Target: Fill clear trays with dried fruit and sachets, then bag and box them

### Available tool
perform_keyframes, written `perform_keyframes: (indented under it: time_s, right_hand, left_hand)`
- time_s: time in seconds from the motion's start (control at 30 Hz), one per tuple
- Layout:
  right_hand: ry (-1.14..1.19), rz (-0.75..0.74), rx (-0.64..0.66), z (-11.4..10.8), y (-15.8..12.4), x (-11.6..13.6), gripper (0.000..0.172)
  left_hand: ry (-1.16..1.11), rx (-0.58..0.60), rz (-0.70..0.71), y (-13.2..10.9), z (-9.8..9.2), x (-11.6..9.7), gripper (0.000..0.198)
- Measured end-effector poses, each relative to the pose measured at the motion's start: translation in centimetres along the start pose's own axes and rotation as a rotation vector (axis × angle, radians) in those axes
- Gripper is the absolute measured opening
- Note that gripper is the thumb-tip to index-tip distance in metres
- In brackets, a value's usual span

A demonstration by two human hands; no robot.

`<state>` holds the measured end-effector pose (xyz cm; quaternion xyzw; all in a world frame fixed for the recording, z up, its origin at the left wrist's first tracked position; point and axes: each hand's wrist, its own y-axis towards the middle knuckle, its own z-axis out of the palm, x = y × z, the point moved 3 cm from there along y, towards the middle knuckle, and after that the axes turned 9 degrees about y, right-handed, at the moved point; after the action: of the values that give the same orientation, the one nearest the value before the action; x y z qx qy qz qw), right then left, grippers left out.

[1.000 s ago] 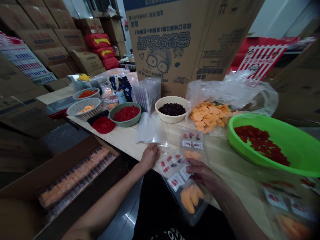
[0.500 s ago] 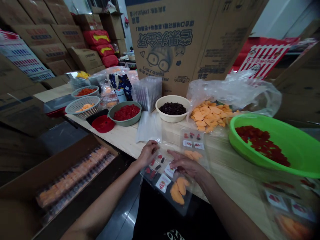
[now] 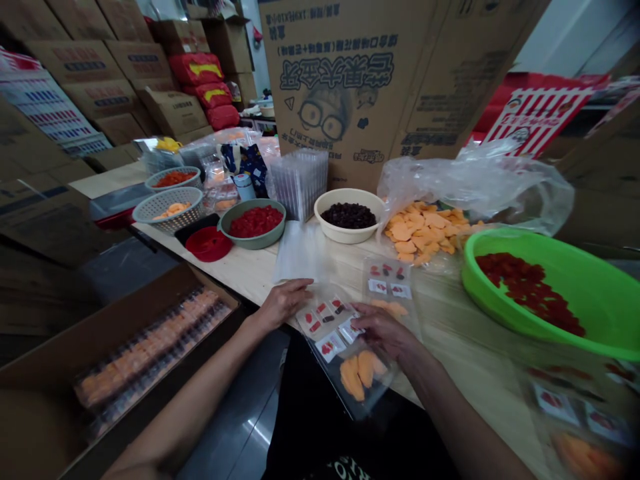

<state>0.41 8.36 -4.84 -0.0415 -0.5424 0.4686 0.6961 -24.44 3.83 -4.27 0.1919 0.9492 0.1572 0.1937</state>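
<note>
A clear compartment tray [image 3: 333,348] with red and dark pieces, two white packets and orange slices extends over the table's front edge, above my lap. My right hand [image 3: 383,328] grips its right side, fingers bent over the edge near a packet. At the tray's upper left corner, my left hand [image 3: 285,303] has its fingers pressed together; whatever lies between them is too small to make out. Behind it lie flat clear plastic sleeves [image 3: 300,250]. Another filled tray [image 3: 387,283] rests on the table just beyond my right hand.
Bowls of red pieces [image 3: 254,223] and dark pieces [image 3: 349,217] stand behind, with orange slices [image 3: 425,230] in a plastic bag. A green basin [image 3: 550,287] is at right. An open carton [image 3: 150,360] of packed trays is lower left; a large carton [image 3: 345,87] stands at the back.
My left hand has shifted slightly left and its fingers now point right. The tray's top edge has risen a little, and my right hand has moved from over the tray to its right side.
</note>
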Motion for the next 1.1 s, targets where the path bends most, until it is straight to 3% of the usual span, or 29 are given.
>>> perform_keyframes:
  time_s: [0.2, 0.4, 0.5, 0.67, 0.77, 0.87, 0.97, 1.07, 1.1]
  right_hand:
    - [-0.015, 0.037, 0.13, -0.7, -0.9, -0.1, 0.041]
    - [0.027, -0.028, -0.159, -2.1, -1.3, 0.8, 0.053]
    - [0.06, -0.106, -0.302, -2.2, -1.3, 0.9, 0.064]
    - [0.09, -0.248, -0.395, -0.9, -1.1, 0.9, 0.069]
    - [0.128, -0.313, -0.438, -0.4, -0.4, 0.7, 0.07]
    - [0.097, -0.363, -0.477, 0.0, 1.0, 0.0, 0.076]
    - [-0.076, -0.391, -0.499, 0.5, 2.3, -0.8, 0.078]
    - [-0.385, -0.406, -0.545, 1.4, 3.0, -1.3, 0.063]
    - [-0.504, -0.4, -0.562, 1.8, 3.1, -1.3, 0.057]
  left_hand:
    - [0.08, 0.071, 0.198, 1.0, -2.1, -2.3, 0.047]
    - [0.069, 0.136, 0.291, 1.0, -3.3, -3.9, 0.061]
    - [0.139, 0.153, 0.274, 0.7, -2.1, -4.1, 0.064]
    - [0.254, -0.003, 0.196, 0.0, 1.2, -5.2, 0.059]
    - [0.206, -0.025, 0.177, -0.4, 2.4, -5.9, 0.067]
    - [0.046, 0.132, 0.151, -0.8, 1.9, -5.6, 0.081]
    - [-0.131, 0.302, 0.061, -1.3, 0.4, -4.6, 0.086]
    - [-0.163, 0.406, -0.037, -2.2, 0.0, -4.9, 0.081]
    - [-0.13, 0.435, -0.073, -2.4, 0.4, -5.4, 0.088]
